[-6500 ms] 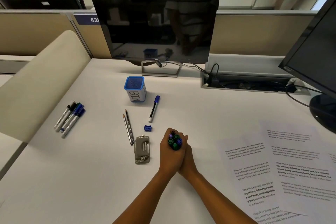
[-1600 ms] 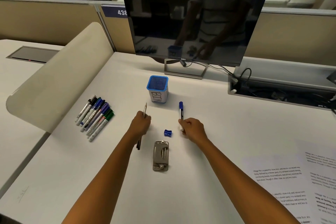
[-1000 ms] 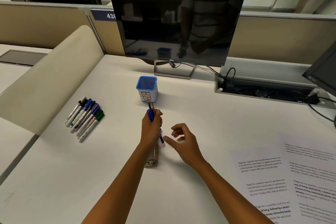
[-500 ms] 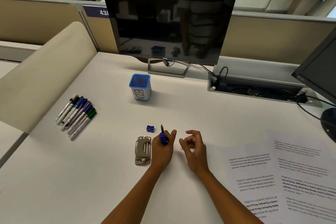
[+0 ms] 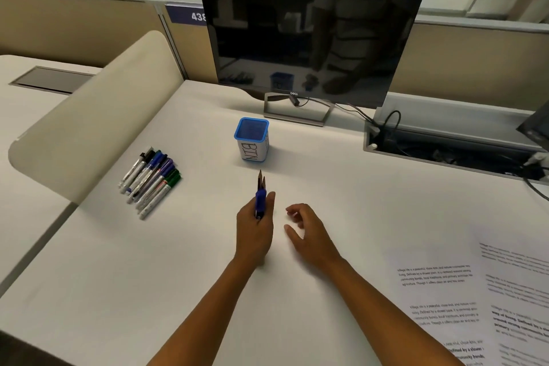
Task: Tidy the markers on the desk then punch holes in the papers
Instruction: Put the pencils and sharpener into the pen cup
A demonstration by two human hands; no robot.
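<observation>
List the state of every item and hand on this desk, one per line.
Left hand: grips blue marker and pencils.
Blue marker: capped, held upright.
Pencils: tips up.
Right hand: loosely curled, holds nothing.
Bin: upright.
Marker row: lying together.
Papers: flat.
Monitor: off.

Your left hand: curled round a blue-capped marker and two pencils, tips pointing toward the bin.
Your right hand: just beside the left, fingers loosely curled, holding nothing.
Bin: blue-rimmed white cup lettered "BIN", upright on the desk just beyond the pencil tips.
Marker row: side by side at your left, near the beige divider; black, blue, purple and green caps.
Papers: printed sheets, overlapping, at your right.
Monitor: dark screen behind the bin.
</observation>
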